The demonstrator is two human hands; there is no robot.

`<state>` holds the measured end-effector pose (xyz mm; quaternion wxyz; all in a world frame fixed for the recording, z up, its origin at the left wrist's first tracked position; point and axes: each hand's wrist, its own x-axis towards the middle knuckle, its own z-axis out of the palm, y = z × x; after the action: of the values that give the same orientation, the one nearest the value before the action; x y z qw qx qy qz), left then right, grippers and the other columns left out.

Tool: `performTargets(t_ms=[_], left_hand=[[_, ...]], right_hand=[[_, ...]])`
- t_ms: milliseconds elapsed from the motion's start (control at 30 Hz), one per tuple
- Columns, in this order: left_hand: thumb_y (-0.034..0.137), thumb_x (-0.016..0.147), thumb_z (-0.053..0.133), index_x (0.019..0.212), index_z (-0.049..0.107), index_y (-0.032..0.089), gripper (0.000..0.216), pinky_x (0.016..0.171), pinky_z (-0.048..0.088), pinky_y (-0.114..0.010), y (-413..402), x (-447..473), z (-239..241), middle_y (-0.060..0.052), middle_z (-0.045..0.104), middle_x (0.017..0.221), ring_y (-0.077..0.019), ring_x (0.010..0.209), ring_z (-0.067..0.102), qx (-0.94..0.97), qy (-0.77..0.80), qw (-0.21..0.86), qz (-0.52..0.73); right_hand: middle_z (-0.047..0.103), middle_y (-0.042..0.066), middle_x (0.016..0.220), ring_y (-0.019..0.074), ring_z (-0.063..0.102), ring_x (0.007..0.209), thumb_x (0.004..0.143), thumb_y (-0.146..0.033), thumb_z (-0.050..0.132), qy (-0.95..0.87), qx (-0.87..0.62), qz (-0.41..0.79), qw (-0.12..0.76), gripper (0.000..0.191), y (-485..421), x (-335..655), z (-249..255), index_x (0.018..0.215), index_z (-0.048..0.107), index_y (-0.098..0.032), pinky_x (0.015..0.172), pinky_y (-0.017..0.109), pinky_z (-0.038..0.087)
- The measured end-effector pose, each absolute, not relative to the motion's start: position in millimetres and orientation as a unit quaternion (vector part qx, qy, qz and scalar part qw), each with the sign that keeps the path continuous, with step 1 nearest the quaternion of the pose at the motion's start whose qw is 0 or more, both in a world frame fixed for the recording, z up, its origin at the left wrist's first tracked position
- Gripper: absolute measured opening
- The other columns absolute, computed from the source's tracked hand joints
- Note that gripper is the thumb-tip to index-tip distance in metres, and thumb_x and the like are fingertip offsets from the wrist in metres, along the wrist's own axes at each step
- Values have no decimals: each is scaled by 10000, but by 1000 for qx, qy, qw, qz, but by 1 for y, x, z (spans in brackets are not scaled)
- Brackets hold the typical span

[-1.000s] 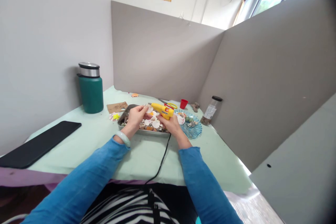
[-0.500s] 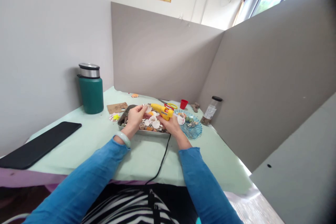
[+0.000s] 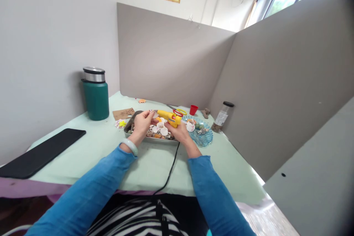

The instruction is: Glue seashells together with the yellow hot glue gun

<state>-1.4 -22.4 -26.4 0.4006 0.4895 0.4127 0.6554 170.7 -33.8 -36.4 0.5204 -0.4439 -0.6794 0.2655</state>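
A yellow hot glue gun [image 3: 169, 116] is gripped in my right hand [image 3: 179, 132], its nozzle pointing left toward my left fingertips. A pale glue stick end shows at its back. My left hand [image 3: 141, 125] pinches a small pale piece that looks like a shell, close to the nozzle; the fingers partly cover it. Both hands are above a metal tray [image 3: 162, 140] holding white shells [image 3: 163, 131] and small stones. From the gun a black cord [image 3: 173, 164] runs down over the table's front edge.
Right of the tray lies a blue scalloped plate [image 3: 207, 141] with small pieces. Behind stand scissors [image 3: 180, 112], a red cup [image 3: 193, 110] and a black-lidded jar [image 3: 222, 118]. At left are a green bottle [image 3: 96, 99], a brown card [image 3: 123, 113] and a black mat [image 3: 41, 153].
The glue gun has turned slightly in my right hand, and the glue stick at its back now shows. My left hand stays nearly in place with the pale piece.
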Motion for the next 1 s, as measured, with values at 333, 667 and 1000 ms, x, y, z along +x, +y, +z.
performTargets(t_ms=[333, 667, 1000], left_hand=[[441, 738, 697, 800, 662, 150, 299, 587, 561, -271, -20, -2, -29, -34, 702, 609, -207, 608, 707, 509, 417, 378, 651], [425, 737, 712, 785, 648, 139, 297, 571, 555, -271, -27, 0, -22, -30, 677, 541, -196, 549, 688, 480, 406, 412, 660], [405, 734, 707, 753, 642, 148, 266, 571, 558, -272, -24, 0, -25, -35, 685, 560, -200, 561, 695, 492, 421, 396, 652]], right_hand=[[514, -24, 487, 135, 505, 497, 748, -367, 651, -687, -445, 272, 507, 213, -42, 168, -30, 632, 609, -194, 483, 240, 407], [543, -21, 514, 137, 544, 529, 756, -367, 642, -686, -455, 243, 513, 215, -34, 171, -36, 653, 601, -183, 512, 230, 431], [530, -29, 506, 126, 524, 509, 745, -373, 642, -678, -460, 263, 510, 217, -41, 169, -31, 661, 605, -176, 520, 232, 434]])
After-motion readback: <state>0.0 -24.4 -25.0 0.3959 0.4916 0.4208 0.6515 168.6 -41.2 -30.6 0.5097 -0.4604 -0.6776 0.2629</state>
